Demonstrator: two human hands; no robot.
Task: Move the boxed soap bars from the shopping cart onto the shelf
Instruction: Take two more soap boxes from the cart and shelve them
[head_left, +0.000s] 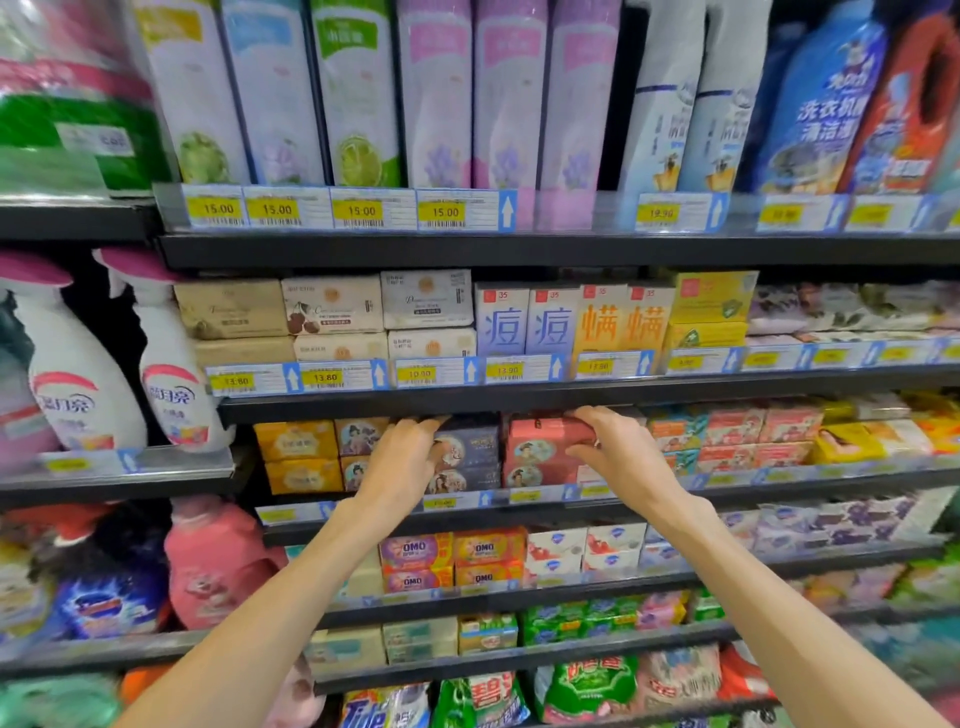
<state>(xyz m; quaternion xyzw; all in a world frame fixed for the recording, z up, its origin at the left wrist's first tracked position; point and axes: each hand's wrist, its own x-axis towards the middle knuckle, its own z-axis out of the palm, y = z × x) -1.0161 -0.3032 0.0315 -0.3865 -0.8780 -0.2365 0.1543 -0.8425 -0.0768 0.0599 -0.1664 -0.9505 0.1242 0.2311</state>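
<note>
The left hand (402, 457) has its fingers curled over the top of the dark box (467, 441), and the right hand (618, 447) grips the red box (545, 441) from above; both boxes sit in their row on the shelf (519, 512), with the cart out of view. To finish well, push each box straight back until it lines up flush with its neighbours. Let go only once both sit flat on the boxes beneath.

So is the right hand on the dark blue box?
No, the right hand grips the top of the pink soap box; the left hand is on the dark blue box.
</note>
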